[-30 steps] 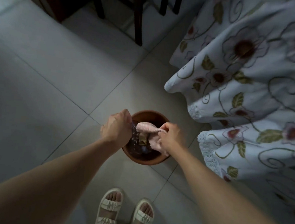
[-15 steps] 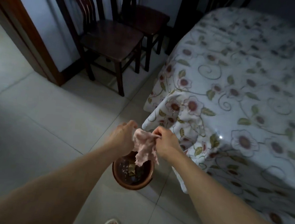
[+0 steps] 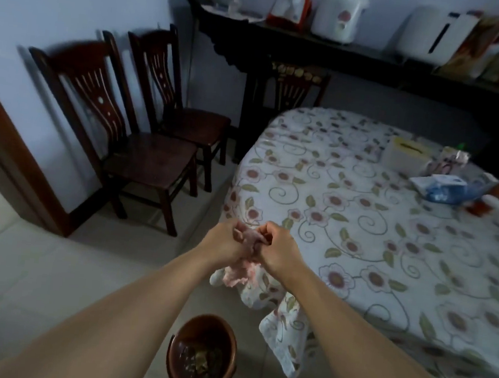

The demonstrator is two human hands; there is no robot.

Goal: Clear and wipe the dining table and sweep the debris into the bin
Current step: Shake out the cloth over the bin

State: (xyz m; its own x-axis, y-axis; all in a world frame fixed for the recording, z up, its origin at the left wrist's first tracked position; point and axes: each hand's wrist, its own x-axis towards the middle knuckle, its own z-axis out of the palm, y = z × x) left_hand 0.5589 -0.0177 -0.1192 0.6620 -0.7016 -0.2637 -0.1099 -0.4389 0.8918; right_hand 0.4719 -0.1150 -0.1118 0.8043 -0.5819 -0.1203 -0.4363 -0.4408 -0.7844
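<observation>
Both hands grip a crumpled pink cloth [image 3: 242,271] in the air by the near-left corner of the dining table [image 3: 360,216], which wears a white flowered tablecloth. My left hand [image 3: 224,244] holds the cloth's left side and my right hand [image 3: 279,248] its right side; the loose end hangs below them. On the floor under my forearms stands a round brown bin [image 3: 204,329] with dark debris inside. At the table's far right lie a tissue box [image 3: 406,153], a blue-white packet [image 3: 443,189] and small bottles [image 3: 495,196].
Two dark wooden chairs [image 3: 142,155] stand against the left wall, a third [image 3: 296,87] behind the table. A dark sideboard [image 3: 359,55] at the back carries a rice cooker [image 3: 337,15] and other appliances. Pale tiled floor [image 3: 23,274] spreads to the left.
My hands have lifted the pink cloth out of the bin up to table height. My view has tilted up from the floor to the table and back wall.
</observation>
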